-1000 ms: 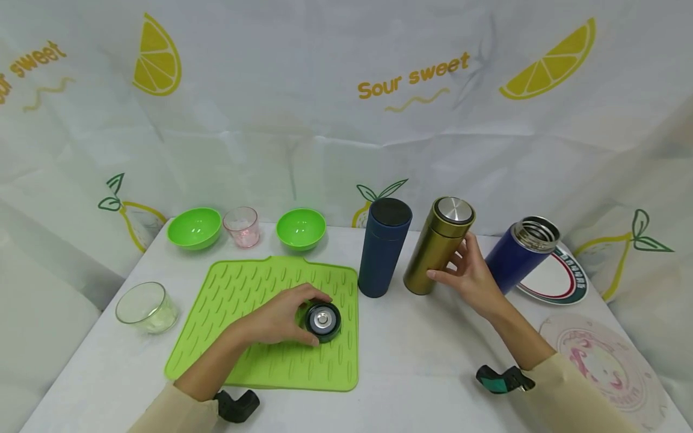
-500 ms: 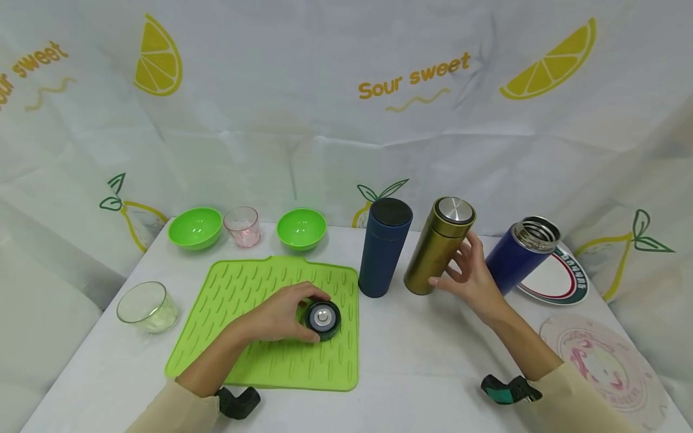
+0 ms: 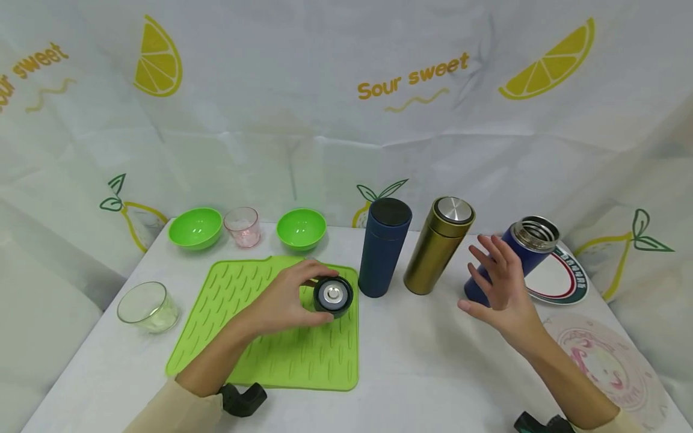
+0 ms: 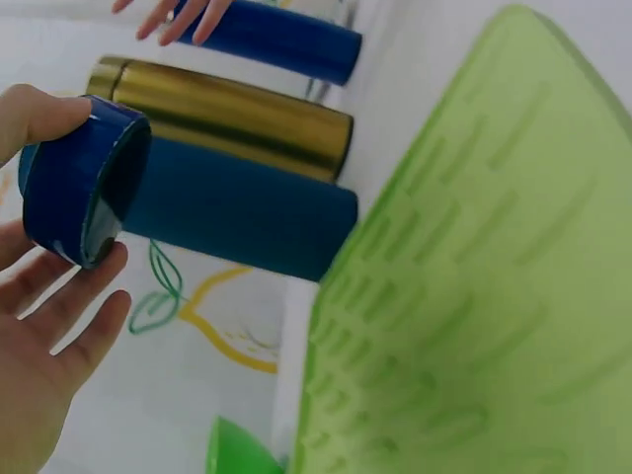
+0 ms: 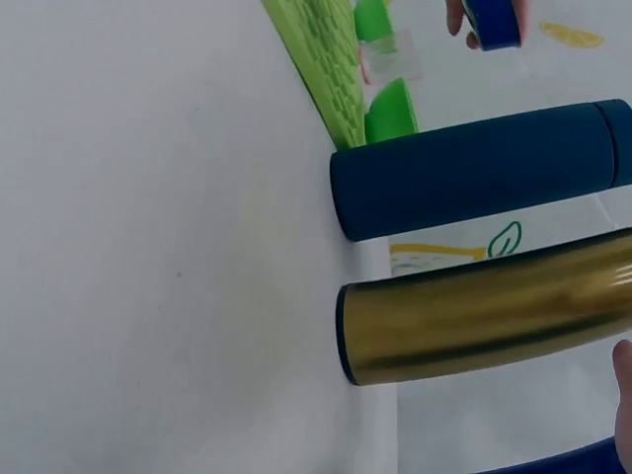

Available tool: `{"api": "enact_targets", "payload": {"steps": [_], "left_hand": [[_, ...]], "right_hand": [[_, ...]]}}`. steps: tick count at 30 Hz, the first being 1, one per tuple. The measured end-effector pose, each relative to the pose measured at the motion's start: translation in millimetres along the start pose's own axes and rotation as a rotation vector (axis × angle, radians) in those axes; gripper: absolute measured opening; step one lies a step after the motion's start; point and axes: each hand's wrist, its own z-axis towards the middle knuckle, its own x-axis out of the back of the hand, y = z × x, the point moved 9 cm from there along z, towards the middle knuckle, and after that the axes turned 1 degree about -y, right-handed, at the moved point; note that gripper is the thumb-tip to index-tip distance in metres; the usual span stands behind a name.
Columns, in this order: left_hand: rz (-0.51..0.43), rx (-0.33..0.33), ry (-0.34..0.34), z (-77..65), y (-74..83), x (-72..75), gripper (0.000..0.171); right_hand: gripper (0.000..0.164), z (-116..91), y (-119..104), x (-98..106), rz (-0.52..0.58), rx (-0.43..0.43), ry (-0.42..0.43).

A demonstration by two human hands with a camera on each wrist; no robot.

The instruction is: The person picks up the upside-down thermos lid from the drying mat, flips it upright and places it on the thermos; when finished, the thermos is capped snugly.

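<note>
My left hand (image 3: 287, 304) pinches a round blue thermos lid (image 4: 74, 188) between thumb and fingers, above the green ribbed mat (image 3: 303, 361). In the head view the lid's dark inside with a metal centre faces up. My right hand (image 3: 506, 304) has its fingers spread and holds nothing. It overlaps the blue thermos (image 3: 533, 257), which stands uncapped with its steel neck showing and is partly hidden by the fingers. Left of that hand a gold thermos (image 3: 437, 252) stands upright with its silver-topped lid on. Beside it is a dark blue thermos (image 3: 384, 255), also capped.
Two green bowls (image 3: 195, 230) and a pink glass (image 3: 243, 231) stand along the back. A clear glass (image 3: 154, 313) is left of the mat. At the right lie a white plate (image 3: 557, 278) with a dark green and red rim and a pink-printed round mat (image 3: 601, 361).
My right hand has let go of the gold thermos and moved right and toward me, over to the uncapped blue one. My left hand has lifted the lid off the mat.
</note>
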Motion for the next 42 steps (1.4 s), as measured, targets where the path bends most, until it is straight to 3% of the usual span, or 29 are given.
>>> {"api": "enact_targets", "payload": {"steps": [3, 6, 11, 17, 23, 31, 38, 42], "left_hand": [[-0.027, -0.109, 0.079, 6.1, 24.3, 7.0, 0.064], [-0.036, -0.199, 0.129, 11.6, 48.3, 9.0, 0.065], [-0.035, -0.274, 0.15, 23.1, 77.0, 1.8, 0.068], [-0.042, -0.301, 0.127, 34.7, 90.1, -13.1, 0.067], [-0.045, -0.312, 0.138, 38.7, 91.2, -19.2, 0.065], [-0.098, -0.249, 0.086, 41.5, 84.0, -24.8, 0.065], [-0.214, -0.045, 0.132, 45.5, 66.2, -17.1, 0.037], [-0.232, 0.005, 0.146, 46.8, 62.9, -15.4, 0.028]], "right_hand": [[0.101, 2, -18, 0, 0.052, 0.088, 0.034], [0.087, 5, -31, -10, 0.084, 0.164, -0.008], [0.072, 10, -27, -39, -0.009, 0.113, -0.131], [0.062, 16, -15, -73, -0.058, 0.116, -0.247], [0.047, 19, -8, -80, -0.041, 0.1, -0.217], [0.042, 20, -3, -74, -0.083, 0.053, -0.171], [0.042, 22, -6, -72, -0.157, 0.04, -0.151], [0.04, 23, -7, -74, -0.178, 0.047, -0.163]]}}
